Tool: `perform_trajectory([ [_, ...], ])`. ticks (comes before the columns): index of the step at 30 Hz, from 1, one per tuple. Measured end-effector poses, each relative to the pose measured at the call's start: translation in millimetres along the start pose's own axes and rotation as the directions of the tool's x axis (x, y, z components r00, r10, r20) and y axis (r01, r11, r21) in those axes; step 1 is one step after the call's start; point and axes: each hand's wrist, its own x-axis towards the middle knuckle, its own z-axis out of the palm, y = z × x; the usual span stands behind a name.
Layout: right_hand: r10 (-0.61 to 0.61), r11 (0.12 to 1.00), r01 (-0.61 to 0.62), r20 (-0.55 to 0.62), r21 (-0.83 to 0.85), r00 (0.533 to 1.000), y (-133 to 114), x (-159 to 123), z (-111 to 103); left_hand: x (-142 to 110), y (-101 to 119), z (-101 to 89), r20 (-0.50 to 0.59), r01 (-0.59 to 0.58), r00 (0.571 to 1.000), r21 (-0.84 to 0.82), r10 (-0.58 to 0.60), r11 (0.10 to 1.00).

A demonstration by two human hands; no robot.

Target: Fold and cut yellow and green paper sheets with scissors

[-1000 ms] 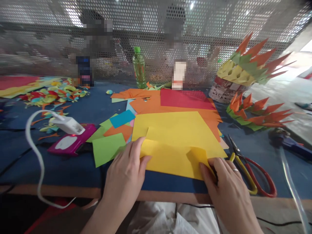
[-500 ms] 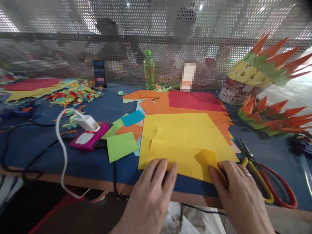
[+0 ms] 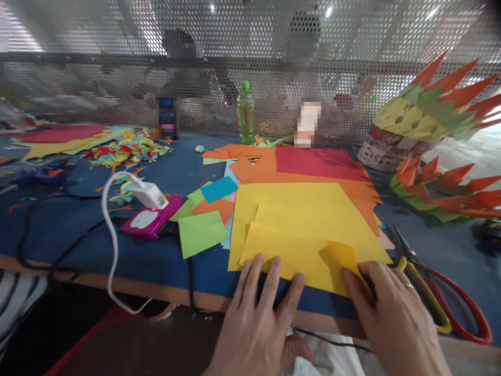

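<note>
Now splayed, left hand (image 3: 260, 308) has shifted to near edge of yellow sheet (image 3: 287, 254); right hand (image 3: 393, 303) pinches its right corner.

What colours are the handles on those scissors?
One is yellow, the other red; the scissors show best in the head view.

Touching near edge of yellow paper (image 3: 297, 256) with spread left hand (image 3: 260, 313) — pinching its curled right end in right hand (image 3: 395, 308). Noted — scissors (image 3: 410, 255) beside that hand, red sheet (image 3: 321, 163) farther back on blue worktop (image 3: 156, 266).
</note>
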Motion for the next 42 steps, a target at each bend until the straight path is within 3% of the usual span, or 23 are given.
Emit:
perform_trajectory([
  [5, -0.034, 0.999, 0.035, 0.027, -0.024, 0.999, 6.8, -2.3, 1.8, -1.2, -0.3, 3.0, -0.023, 0.012, 1.000, 0.006, -0.012, 1.000],
  [17, 0.166, 0.986, -0.165, 0.026, -0.020, 0.986, 3.2, -3.4, 0.9, -0.3, -0.4, 5.9, -0.054, 0.008, 0.999, 0.038, -0.006, 0.999],
  [21, 0.233, 0.972, -0.236, -0.148, -0.002, 0.961, -13.8, -1.6, -3.8, 0.5, -1.1, 6.0, -0.042, -0.003, 0.999, 0.058, 0.005, 0.998],
  [23, 0.167, 0.985, -0.172, -0.238, 0.001, 0.957, -20.8, -2.4, -6.4, 0.9, -1.1, 6.4, -0.044, -0.004, 0.999, 0.056, 0.007, 0.998],
  [24, 0.083, 0.997, -0.082, -0.238, 0.014, 0.968, -22.6, -3.6, -7.1, 1.0, -0.9, 6.6, -0.047, -0.003, 0.999, 0.053, 0.005, 0.999],
  [27, -0.222, 0.962, 0.243, -0.161, 0.123, 0.962, -23.8, -10.0, -6.3, 0.7, 0.0, 6.9, -0.062, -0.002, 0.998, 0.048, 0.005, 0.999],
  [30, -0.405, 0.881, 0.411, -0.074, 0.235, 0.911, -27.3, -16.8, -2.7, -1.0, -0.3, 6.5, -0.025, -0.009, 1.000, 0.051, 0.010, 0.999],
  [35, -0.497, 0.848, 0.488, -0.007, 0.206, 0.868, -38.1, -19.9, 1.7, -2.9, -3.3, 6.7, -0.013, -0.020, 1.000, -0.001, 0.020, 1.000],
  [42, -0.449, 0.872, 0.451, -0.058, 0.189, 0.892, -45.2, -16.6, 0.1, 1.0, -4.5, 4.4, -0.059, -0.011, 0.998, -0.057, 0.007, 0.998],
])
